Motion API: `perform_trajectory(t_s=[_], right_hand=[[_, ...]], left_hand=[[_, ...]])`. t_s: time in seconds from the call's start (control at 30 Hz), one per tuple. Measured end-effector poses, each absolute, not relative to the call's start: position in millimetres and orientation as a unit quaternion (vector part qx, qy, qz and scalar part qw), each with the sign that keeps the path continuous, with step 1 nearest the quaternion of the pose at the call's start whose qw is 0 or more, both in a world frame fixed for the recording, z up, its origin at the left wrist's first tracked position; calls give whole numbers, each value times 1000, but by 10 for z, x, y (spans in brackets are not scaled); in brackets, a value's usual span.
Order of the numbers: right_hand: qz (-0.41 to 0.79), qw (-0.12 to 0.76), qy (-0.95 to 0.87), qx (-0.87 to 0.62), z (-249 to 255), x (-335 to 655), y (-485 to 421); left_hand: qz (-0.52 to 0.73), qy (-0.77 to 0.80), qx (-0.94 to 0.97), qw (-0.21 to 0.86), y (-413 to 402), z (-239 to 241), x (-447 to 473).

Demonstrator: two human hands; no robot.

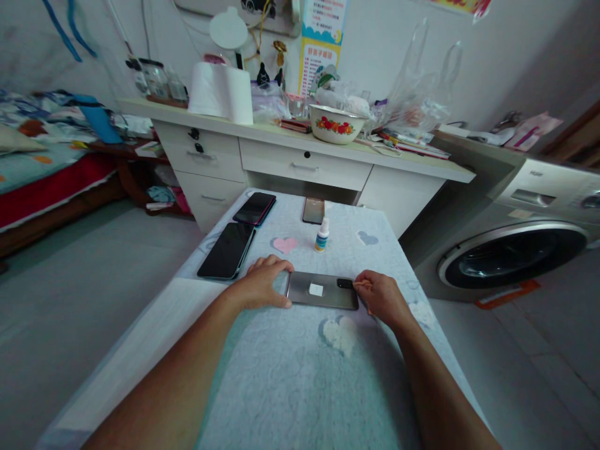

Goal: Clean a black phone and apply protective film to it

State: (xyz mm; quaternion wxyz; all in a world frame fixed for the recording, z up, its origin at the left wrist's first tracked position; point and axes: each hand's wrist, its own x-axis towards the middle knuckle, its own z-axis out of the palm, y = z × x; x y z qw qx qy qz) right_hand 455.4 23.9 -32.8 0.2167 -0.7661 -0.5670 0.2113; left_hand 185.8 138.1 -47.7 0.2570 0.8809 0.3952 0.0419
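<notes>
A grey phone (323, 291) lies face down across the cloth-covered table (290, 375), with a small white square on its back. My left hand (262, 282) grips the phone's left end, thumb at the near edge and fingers over the far edge. My right hand (382, 296) is closed in a pinch at the phone's right end by the camera bump; what it pinches is too small to make out. A small white dropper bottle (321, 235) with a blue label stands just beyond the phone.
Two dark phones (228, 250) (255, 208) lie at the table's left, a third (314, 210) at the far edge. A white desk (300, 156) with a flowered bowl (336, 124) stands behind. A washing machine (515, 244) is at right, a bed (42, 169) at left.
</notes>
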Motion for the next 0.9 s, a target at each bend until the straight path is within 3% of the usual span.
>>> perform_trajectory(t_s=[0.23,0.67,0.9], right_hand=[[206,178,-597,-754,-262,4557,212],[95,278,-560,-774,-500,4538,359],[101,263,-559,-780,-465,4519,378]], left_hand=[[47,390,884,252,1400,-493,1853],[45,393,882,256,1395,-486,1863],[45,390,882,259,1396,-473,1860]])
